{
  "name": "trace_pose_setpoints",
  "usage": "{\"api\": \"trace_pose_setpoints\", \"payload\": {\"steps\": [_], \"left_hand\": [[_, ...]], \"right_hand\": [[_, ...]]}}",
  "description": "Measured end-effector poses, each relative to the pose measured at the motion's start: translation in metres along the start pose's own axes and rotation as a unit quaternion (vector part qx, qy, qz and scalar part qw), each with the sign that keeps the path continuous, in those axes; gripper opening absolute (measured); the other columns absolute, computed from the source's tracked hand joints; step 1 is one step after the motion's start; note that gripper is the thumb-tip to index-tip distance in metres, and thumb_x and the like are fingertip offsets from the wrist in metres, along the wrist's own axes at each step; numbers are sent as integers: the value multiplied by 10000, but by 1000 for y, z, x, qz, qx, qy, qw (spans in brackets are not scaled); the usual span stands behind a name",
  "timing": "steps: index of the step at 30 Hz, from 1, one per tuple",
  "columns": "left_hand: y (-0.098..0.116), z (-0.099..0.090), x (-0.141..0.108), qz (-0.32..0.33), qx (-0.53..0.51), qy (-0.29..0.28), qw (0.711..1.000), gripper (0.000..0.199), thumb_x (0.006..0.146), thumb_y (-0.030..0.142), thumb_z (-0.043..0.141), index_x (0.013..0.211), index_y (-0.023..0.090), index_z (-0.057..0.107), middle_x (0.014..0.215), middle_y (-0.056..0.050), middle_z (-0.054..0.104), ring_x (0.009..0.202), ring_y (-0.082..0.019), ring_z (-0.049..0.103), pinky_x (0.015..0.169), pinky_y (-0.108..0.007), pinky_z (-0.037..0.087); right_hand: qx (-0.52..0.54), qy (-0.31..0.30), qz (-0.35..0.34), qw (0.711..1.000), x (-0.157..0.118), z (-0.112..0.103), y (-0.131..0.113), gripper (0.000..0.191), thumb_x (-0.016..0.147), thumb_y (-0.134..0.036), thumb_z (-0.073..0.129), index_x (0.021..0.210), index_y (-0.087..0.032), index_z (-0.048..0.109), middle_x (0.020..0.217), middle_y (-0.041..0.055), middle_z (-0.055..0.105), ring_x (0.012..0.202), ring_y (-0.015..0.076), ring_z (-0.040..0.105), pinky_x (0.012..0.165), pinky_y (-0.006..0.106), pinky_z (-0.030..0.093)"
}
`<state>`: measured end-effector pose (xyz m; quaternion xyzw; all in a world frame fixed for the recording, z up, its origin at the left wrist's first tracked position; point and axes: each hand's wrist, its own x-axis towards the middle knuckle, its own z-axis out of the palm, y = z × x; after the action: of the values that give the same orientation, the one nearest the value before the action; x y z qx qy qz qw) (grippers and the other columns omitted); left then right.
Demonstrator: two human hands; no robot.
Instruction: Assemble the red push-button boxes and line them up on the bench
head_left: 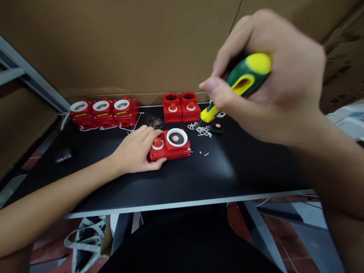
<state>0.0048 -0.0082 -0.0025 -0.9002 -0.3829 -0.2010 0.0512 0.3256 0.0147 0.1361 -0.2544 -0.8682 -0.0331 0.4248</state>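
Note:
My left hand (137, 151) is wrapped round the left end of a red alarm box (172, 154) that lies on the black table. The box has a small red dome in a white ring and a larger white ring round a black disc. High over the table at the right, my right hand (290, 76) grips a green and yellow screwdriver (251, 72). Its handle tilts down to the left, apart from the box, and its shaft is blurred. Loose screws (204, 154) lie right of the box.
Three red boxes with white rings (104, 113) stand at the back left. Two more red boxes (181, 110) stand at the back middle, near white cord pieces (203, 131) and a black part (217, 127). A black object (63, 155) lies at the left. Cardboard (148, 45) rises behind.

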Motion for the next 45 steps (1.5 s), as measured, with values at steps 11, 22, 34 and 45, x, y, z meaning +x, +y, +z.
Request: {"api": "trace_pose_setpoints", "payload": {"steps": [11, 22, 34, 45], "left_hand": [[11, -3, 4, -190, 29, -17, 981, 707, 1083, 675, 632, 1530, 127, 619, 1389, -221, 780, 1326, -471, 775, 1116, -614, 682], [34, -6, -15, -124, 57, 7, 991, 996, 1058, 639, 780, 1803, 223, 265, 1645, -266, 568, 1080, -383, 849, 639, -420, 690], [28, -21, -19, 121, -5, 68, 990, 441, 982, 156, 715, 1383, 339, 720, 1306, -85, 886, 965, -268, 890, 732, -386, 726], [-27, -12, 6, 71, -140, 7, 988, 558, 1147, 484, 736, 1629, 235, 605, 1592, -192, 741, 1458, -383, 724, 1250, -570, 621]], "right_hand": [[-88, -141, -176, 970, -72, 56, 54, 223, 1177, -181, 549, 1199, -200, 770, 1080, 73, 785, 835, 139, 702, 635, 254, 480], [-60, -226, -177, 956, -93, 72, 38, 257, 1156, -187, 565, 1240, -191, 808, 1291, 55, 897, 822, 126, 793, 624, 309, 426], [-63, -228, -146, 961, -85, 63, 50, 402, 1188, -181, 526, 1523, -208, 745, 1468, 71, 868, 1053, 156, 863, 646, 273, 460], [-89, -356, -114, 923, -85, 64, 60, 264, 1177, -378, 698, 1253, -185, 862, 1191, 82, 802, 811, 146, 674, 659, 282, 324]]}}
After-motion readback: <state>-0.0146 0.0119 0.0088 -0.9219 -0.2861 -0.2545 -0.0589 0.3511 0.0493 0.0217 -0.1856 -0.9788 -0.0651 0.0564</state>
